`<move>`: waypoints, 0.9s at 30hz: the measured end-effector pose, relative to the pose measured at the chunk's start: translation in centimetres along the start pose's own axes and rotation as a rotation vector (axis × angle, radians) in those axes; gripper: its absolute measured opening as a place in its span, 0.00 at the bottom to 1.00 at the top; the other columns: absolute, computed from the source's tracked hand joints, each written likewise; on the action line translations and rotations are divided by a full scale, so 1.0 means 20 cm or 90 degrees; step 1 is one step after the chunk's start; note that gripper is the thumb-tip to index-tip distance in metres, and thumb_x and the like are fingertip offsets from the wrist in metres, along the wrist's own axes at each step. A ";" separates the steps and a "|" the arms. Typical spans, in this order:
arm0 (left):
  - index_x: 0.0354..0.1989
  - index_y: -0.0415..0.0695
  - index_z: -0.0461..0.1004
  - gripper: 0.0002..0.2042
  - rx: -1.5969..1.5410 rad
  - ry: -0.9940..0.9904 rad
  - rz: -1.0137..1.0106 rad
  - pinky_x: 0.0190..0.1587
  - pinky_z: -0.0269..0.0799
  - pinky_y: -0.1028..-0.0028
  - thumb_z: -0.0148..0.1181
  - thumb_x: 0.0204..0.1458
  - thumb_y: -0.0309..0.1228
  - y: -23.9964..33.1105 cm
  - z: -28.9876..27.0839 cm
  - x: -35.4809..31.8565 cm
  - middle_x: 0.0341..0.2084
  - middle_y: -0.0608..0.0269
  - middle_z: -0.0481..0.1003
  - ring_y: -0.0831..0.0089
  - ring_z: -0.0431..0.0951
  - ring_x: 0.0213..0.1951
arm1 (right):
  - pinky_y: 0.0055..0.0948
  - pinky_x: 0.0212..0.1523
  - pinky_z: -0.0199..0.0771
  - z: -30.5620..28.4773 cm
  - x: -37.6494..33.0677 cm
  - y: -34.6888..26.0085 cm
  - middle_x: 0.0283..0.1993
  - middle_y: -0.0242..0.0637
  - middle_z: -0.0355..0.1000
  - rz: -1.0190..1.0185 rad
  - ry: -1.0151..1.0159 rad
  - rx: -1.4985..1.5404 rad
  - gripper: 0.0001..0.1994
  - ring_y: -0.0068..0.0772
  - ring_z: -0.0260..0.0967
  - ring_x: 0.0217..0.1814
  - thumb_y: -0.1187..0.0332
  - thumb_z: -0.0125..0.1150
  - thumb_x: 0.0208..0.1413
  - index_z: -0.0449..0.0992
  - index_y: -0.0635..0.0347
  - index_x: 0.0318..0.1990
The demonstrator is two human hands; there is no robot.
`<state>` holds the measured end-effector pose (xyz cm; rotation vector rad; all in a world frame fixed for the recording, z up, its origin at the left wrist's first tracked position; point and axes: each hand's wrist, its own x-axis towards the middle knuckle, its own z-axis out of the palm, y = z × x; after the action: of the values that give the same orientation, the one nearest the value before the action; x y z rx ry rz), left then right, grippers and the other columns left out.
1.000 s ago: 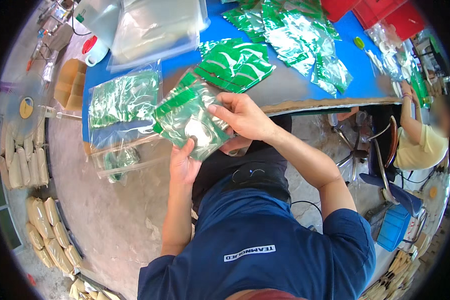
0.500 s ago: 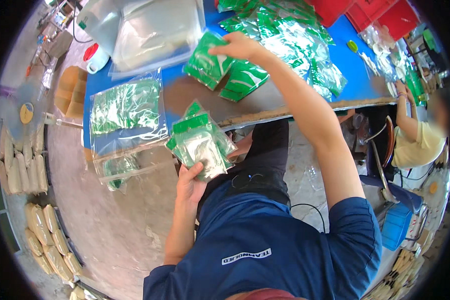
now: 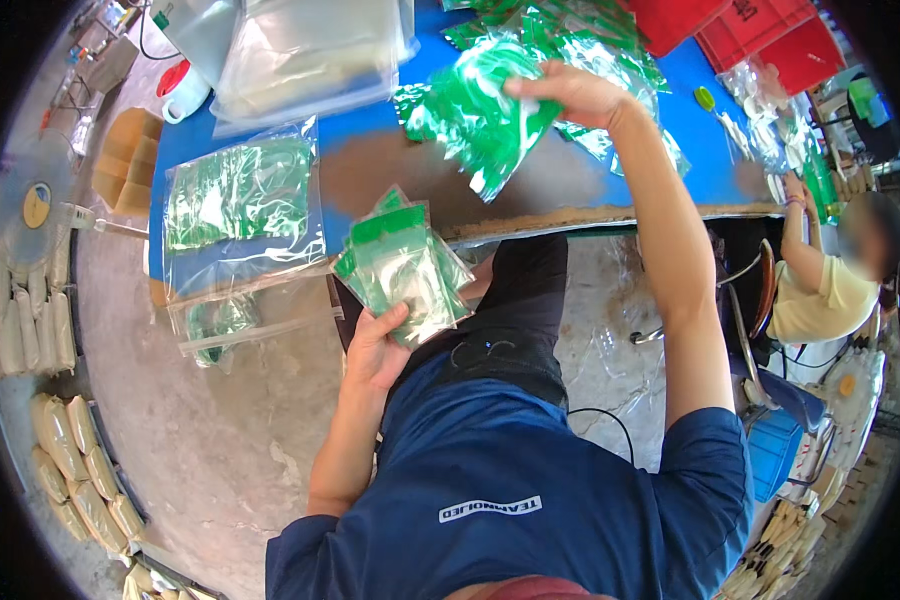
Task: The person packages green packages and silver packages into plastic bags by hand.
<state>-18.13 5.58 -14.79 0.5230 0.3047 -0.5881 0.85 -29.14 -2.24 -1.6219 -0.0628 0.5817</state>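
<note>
The left hand (image 3: 375,350), at centre frame below the counter (image 3: 390,180) edge, has its grip closed on a stack of green-topped packets (image 3: 402,268) fanning up above the fingers; I cannot count them exactly; the right hand (image 3: 570,95), upper centre, pinches one green packet (image 3: 480,120) hanging left and below its grip, over the blue counter; one large clear bag of green packets (image 3: 238,200) lies at upper left; another person (image 3: 820,285) sits at the right edge.
</note>
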 end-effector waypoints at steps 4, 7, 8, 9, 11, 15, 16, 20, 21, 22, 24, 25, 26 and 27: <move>0.64 0.38 0.60 0.31 -0.023 -0.020 0.008 0.64 0.66 0.56 0.65 0.51 0.22 -0.01 0.00 0.00 0.58 0.54 0.70 0.60 0.71 0.59 | 0.38 0.50 0.74 -0.09 0.12 -0.02 0.48 0.45 0.77 0.073 0.183 -0.575 0.35 0.36 0.75 0.48 0.45 0.71 0.48 0.75 0.71 0.50; 0.65 0.39 0.59 0.32 -0.041 -0.035 0.013 0.67 0.61 0.53 0.64 0.51 0.21 -0.02 -0.02 0.00 0.59 0.53 0.68 0.56 0.69 0.61 | 0.39 0.44 0.73 -0.12 0.24 0.20 0.42 0.51 0.77 0.051 0.123 -0.739 0.34 0.45 0.75 0.43 0.43 0.74 0.37 0.79 0.67 0.41; 0.65 0.39 0.59 0.32 -0.044 -0.032 0.020 0.67 0.61 0.53 0.64 0.51 0.21 -0.03 -0.03 0.00 0.59 0.53 0.68 0.56 0.69 0.61 | 0.38 0.44 0.73 -0.11 0.24 0.22 0.42 0.51 0.77 0.060 0.122 -0.745 0.33 0.46 0.75 0.43 0.44 0.74 0.38 0.79 0.67 0.42; 0.65 0.39 0.59 0.32 -0.041 -0.023 0.016 0.67 0.61 0.53 0.64 0.51 0.21 -0.03 -0.03 -0.01 0.59 0.53 0.68 0.56 0.69 0.61 | 0.38 0.44 0.73 -0.12 0.24 0.24 0.42 0.51 0.77 0.057 0.115 -0.746 0.33 0.46 0.75 0.43 0.44 0.74 0.38 0.79 0.67 0.42; 0.65 0.39 0.59 0.32 -0.039 -0.005 0.018 0.67 0.61 0.54 0.64 0.51 0.21 -0.02 -0.05 -0.03 0.59 0.52 0.68 0.56 0.69 0.61 | 0.38 0.43 0.73 -0.08 0.22 0.22 0.41 0.47 0.78 0.088 0.138 -0.738 0.33 0.41 0.75 0.42 0.45 0.74 0.39 0.79 0.66 0.44; 0.65 0.38 0.60 0.31 -0.038 -0.005 0.019 0.67 0.60 0.53 0.63 0.52 0.21 -0.01 -0.07 -0.03 0.59 0.52 0.69 0.55 0.69 0.61 | 0.36 0.43 0.73 -0.06 0.20 0.10 0.40 0.43 0.77 0.019 0.047 -0.331 0.36 0.35 0.74 0.41 0.42 0.74 0.39 0.78 0.66 0.48; 0.65 0.38 0.60 0.30 -0.036 -0.009 0.018 0.67 0.60 0.53 0.63 0.52 0.21 -0.01 -0.07 -0.03 0.59 0.52 0.69 0.55 0.69 0.61 | 0.35 0.43 0.74 -0.07 0.23 0.08 0.39 0.42 0.77 -0.021 0.119 -0.074 0.36 0.32 0.73 0.40 0.41 0.74 0.39 0.79 0.66 0.46; 0.65 0.39 0.60 0.29 -0.060 -0.014 0.005 0.67 0.60 0.53 0.61 0.53 0.20 0.00 -0.02 0.00 0.60 0.52 0.68 0.55 0.68 0.61 | 0.36 0.41 0.77 -0.03 0.38 0.18 0.40 0.45 0.78 0.155 0.311 -0.477 0.38 0.34 0.76 0.38 0.37 0.77 0.33 0.80 0.67 0.39; 0.65 0.40 0.60 0.29 -0.063 -0.014 0.010 0.67 0.60 0.53 0.60 0.54 0.20 0.01 0.01 0.00 0.59 0.52 0.68 0.56 0.68 0.62 | 0.36 0.41 0.77 -0.01 0.42 0.24 0.40 0.45 0.78 0.158 0.318 -0.472 0.38 0.34 0.76 0.38 0.37 0.77 0.33 0.80 0.67 0.39; 0.65 0.40 0.60 0.28 -0.067 -0.013 0.016 0.67 0.60 0.53 0.60 0.54 0.19 0.01 0.03 0.01 0.59 0.53 0.68 0.56 0.68 0.62 | 0.37 0.43 0.77 0.02 0.46 0.30 0.40 0.46 0.79 0.145 0.359 -0.570 0.38 0.38 0.77 0.40 0.36 0.76 0.32 0.80 0.67 0.38; 0.65 0.41 0.60 0.28 -0.041 0.014 0.026 0.67 0.61 0.54 0.59 0.54 0.19 0.00 0.04 0.03 0.59 0.53 0.68 0.57 0.68 0.62 | 0.38 0.44 0.78 0.06 0.48 0.35 0.41 0.48 0.79 0.137 0.392 -0.666 0.38 0.41 0.78 0.41 0.36 0.75 0.32 0.81 0.68 0.36; 0.64 0.41 0.60 0.28 -0.013 0.039 0.043 0.67 0.62 0.55 0.59 0.55 0.19 0.00 0.04 0.03 0.59 0.54 0.68 0.58 0.68 0.62 | 0.39 0.46 0.78 0.09 0.49 0.33 0.42 0.49 0.79 0.125 0.335 -0.673 0.39 0.45 0.78 0.43 0.35 0.75 0.31 0.80 0.69 0.36; 0.64 0.41 0.60 0.28 -0.011 0.043 0.042 0.67 0.62 0.55 0.59 0.55 0.19 0.00 0.05 0.03 0.59 0.54 0.68 0.58 0.68 0.62 | 0.39 0.48 0.78 0.12 0.50 0.30 0.43 0.51 0.79 0.112 0.279 -0.679 0.40 0.48 0.78 0.45 0.34 0.74 0.30 0.80 0.70 0.36; 0.64 0.41 0.60 0.27 0.010 0.045 0.062 0.66 0.63 0.55 0.59 0.55 0.19 0.00 0.07 0.02 0.59 0.54 0.69 0.58 0.69 0.62 | 0.39 0.49 0.77 0.16 0.50 0.29 0.45 0.53 0.78 0.125 0.283 -0.684 0.41 0.49 0.77 0.48 0.37 0.77 0.28 0.79 0.71 0.38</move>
<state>-17.65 4.73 -13.83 0.5713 0.3397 -0.4786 6.55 -23.33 -11.14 -2.7968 0.1413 0.3125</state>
